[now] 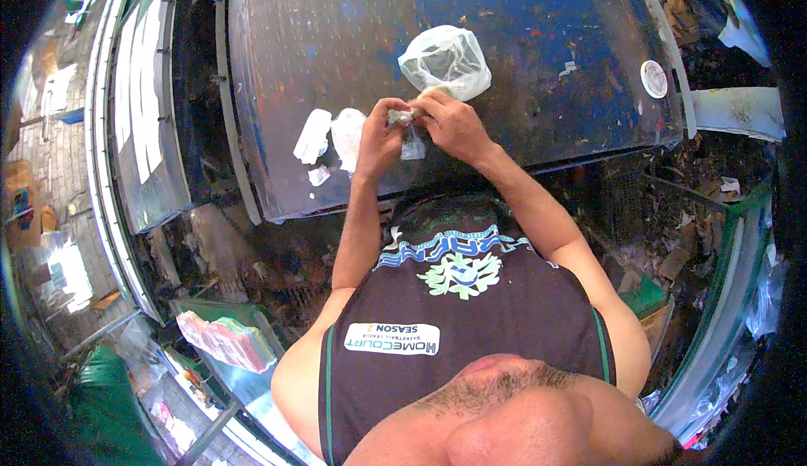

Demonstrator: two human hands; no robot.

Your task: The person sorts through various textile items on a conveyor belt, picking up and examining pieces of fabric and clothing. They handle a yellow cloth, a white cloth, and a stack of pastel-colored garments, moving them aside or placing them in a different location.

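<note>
At the near side of a dark, worn table, my left hand (381,140) and my right hand (458,127) meet with their fingers closed. Pinched between them is a small crumpled piece of pale, shiny wrapping (401,118); what it contains I cannot make out. Just beyond my right fingers sits an open, translucent plastic bag (464,73), its mouth spread wide. Left of my left hand lie a white folded bundle (313,136) and a whitish plastic bag (346,136). A small clear piece of plastic (413,145) rests below my fingers.
The dark table (538,105) has a raised metal edge at its left. A white round lid (653,78) lies near its right edge. White scraps (319,175) lie near the bundle. Stacked pinkish sheets (225,340) stand at lower left, close to a green sack (105,407).
</note>
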